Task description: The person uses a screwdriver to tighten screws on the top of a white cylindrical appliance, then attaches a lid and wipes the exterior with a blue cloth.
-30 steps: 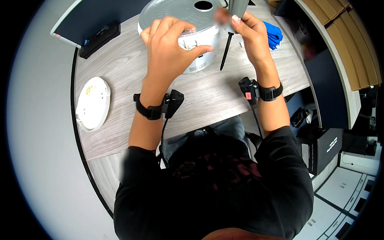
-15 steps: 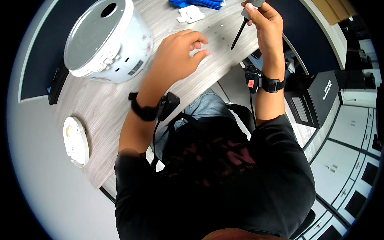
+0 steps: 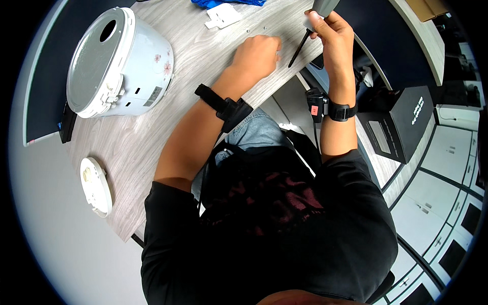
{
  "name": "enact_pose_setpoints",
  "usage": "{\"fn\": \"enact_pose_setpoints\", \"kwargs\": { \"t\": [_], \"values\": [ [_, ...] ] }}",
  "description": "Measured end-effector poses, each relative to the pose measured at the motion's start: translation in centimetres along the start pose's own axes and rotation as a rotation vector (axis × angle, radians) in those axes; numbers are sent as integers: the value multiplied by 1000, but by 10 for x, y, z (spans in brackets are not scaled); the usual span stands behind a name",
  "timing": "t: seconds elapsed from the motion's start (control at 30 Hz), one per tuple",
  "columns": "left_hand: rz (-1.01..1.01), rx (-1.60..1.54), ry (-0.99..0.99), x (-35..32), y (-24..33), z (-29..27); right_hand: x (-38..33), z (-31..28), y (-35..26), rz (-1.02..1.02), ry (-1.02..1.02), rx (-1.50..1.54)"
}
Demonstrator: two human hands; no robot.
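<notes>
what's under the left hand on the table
The left hand rests knuckles-up on the wooden table. Tiny screws lie just beyond it; whatever its curled fingers cover is hidden.

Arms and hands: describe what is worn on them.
Both forearms are bare below short black sleeves. The left hand and right hand are ungloved. Each wrist carries a black strap with a small black box; the right box shows a red patch and a thin cable.

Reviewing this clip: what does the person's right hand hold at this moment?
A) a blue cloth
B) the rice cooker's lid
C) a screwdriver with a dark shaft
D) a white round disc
C: the right hand grips a screwdriver by its handle, its dark shaft pointing down toward the wooden table.
</notes>
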State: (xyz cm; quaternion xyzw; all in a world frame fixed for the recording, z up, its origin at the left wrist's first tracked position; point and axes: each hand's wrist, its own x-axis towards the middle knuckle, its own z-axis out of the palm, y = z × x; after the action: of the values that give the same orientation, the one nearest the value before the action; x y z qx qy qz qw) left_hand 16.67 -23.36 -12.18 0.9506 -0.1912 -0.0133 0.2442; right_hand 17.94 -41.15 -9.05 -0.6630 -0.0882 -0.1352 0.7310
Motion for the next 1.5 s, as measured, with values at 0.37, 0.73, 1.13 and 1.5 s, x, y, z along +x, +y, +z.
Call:
{"fn": "enact_pose_setpoints", "kwargs": {
  "t": [0.37, 0.73, 1.13, 1.5],
  "values": [
    [-68, -277, 39, -28, -11, -31, 8, 20, 4, 95, -124, 123],
    [-206, -498, 271, -136, -43, -103, 15, 122, -23, 9, -417, 389],
    [-146, -527, 725, -204, -52, -130, -13, 197, -73, -51, -574, 455],
    [-111, -504, 694, -219, -49, -143, -18, 212, -78, -118, -655, 431]
  ]
}}
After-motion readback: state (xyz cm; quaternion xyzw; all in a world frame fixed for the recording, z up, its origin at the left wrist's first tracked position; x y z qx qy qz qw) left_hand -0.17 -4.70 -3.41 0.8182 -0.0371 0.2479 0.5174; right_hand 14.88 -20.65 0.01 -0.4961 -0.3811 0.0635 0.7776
